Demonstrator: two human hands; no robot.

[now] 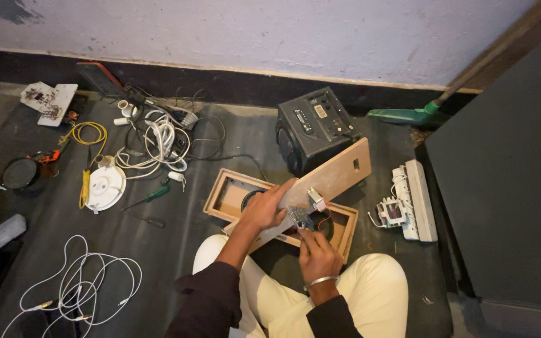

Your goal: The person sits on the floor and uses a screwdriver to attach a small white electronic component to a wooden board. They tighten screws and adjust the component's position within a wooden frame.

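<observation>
My left hand (pixel 267 206) grips a light wooden panel (pixel 339 172), tilted over an open wooden speaker box (pixel 220 199) on the floor. A small circuit board (pixel 300 218) with red and black wires is fixed to the panel's underside. My right hand (pixel 316 250), with a metal bangle at the wrist, pinches at that board from below. A round speaker cone shows inside the box, partly hidden by the panel and my hands.
A black speaker unit (pixel 314 128) stands behind the box. A white power strip (pixel 416 200) lies to the right, beside a dark cabinet (pixel 508 175). Tangled white and black cables (pixel 161 141), a green screwdriver (pixel 151 196), a white round socket (pixel 105 186) and a coiled white lead (pixel 79 285) lie left.
</observation>
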